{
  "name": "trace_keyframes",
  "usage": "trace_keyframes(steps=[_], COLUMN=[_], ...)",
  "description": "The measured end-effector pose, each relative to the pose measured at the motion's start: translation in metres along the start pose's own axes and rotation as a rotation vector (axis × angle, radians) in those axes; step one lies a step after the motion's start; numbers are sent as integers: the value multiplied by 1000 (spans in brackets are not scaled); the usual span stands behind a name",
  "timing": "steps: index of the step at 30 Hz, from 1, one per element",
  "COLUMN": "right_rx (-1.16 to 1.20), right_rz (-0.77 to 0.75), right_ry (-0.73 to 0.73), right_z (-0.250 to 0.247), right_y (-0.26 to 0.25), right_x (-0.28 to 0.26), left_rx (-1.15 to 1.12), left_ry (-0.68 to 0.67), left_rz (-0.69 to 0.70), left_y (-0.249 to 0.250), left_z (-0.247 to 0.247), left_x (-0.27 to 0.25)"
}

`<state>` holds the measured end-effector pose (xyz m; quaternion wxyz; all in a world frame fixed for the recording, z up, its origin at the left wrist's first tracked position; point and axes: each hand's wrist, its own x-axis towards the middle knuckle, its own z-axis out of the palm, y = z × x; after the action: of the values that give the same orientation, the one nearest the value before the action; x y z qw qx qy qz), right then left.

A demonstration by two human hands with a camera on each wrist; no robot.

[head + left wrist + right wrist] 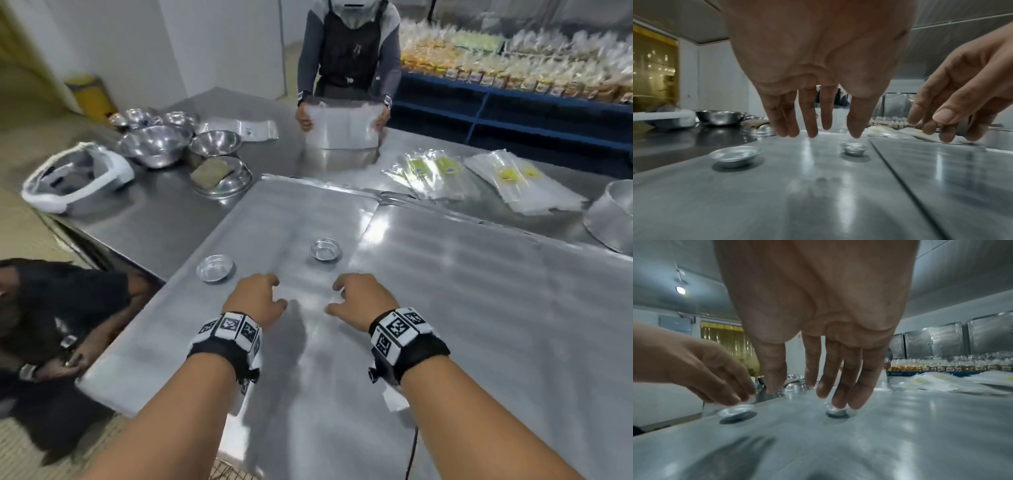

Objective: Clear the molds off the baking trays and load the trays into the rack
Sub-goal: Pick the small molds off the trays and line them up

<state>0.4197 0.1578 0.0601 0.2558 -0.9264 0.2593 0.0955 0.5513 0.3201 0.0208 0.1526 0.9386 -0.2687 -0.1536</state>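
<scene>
- Two small molds sit on the baking tray [239, 342]: the shallow mold [214, 268] just ahead-left of the left hand [255, 301], the deeper mold [325, 249] ahead of the right hand [359, 298].
- Only the wrist views show both hands with loose fingers, above the tray and holding nothing.
- Beyond the left hand stand steel bowls [156, 145]; beyond the right, plastic bags [431, 173].
- The rack is hidden from every view.

No text, brand or number can be read. The wristbands [228, 329] carry black-and-white square code markers, not letters. Yellow prints on the clear bags [428, 173] at the far right and small labels on the shelved packets [513, 77] are too blurred to read.
</scene>
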Motion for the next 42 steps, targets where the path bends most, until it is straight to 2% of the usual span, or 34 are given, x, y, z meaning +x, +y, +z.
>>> trace_keyframes(steps=[6, 12, 17, 23, 28, 32, 36, 42], right_rx=[-94, -131, -168, -220, -199, -140, -77, -12], right_rz=[37, 117, 165, 217, 183, 139, 100, 96], right_ry=[82, 99, 85, -13, -14, 16, 44, 131], right_z=[23, 39, 40, 34, 36, 33, 24, 6], right_y=[-22, -19, -16, -21, -22, -20, -12, 24], right_x=[83, 150, 192, 218, 214, 190, 148, 56], left_rx=[39, 125, 95, -1, -26, -60, -90, -115], left_ry=[94, 34, -40, -21, -3, 19, 28, 11], left_rz=[-125, -237, -223, -212, -203, -144, -48, 95], left_y=[-75, -112, -132, -143, -137, -108, -60, 24], left_z=[-17, -16, -10, -7, -10, -14, -15, 0], left_x=[67, 112, 136, 142, 134, 118, 90, 38])
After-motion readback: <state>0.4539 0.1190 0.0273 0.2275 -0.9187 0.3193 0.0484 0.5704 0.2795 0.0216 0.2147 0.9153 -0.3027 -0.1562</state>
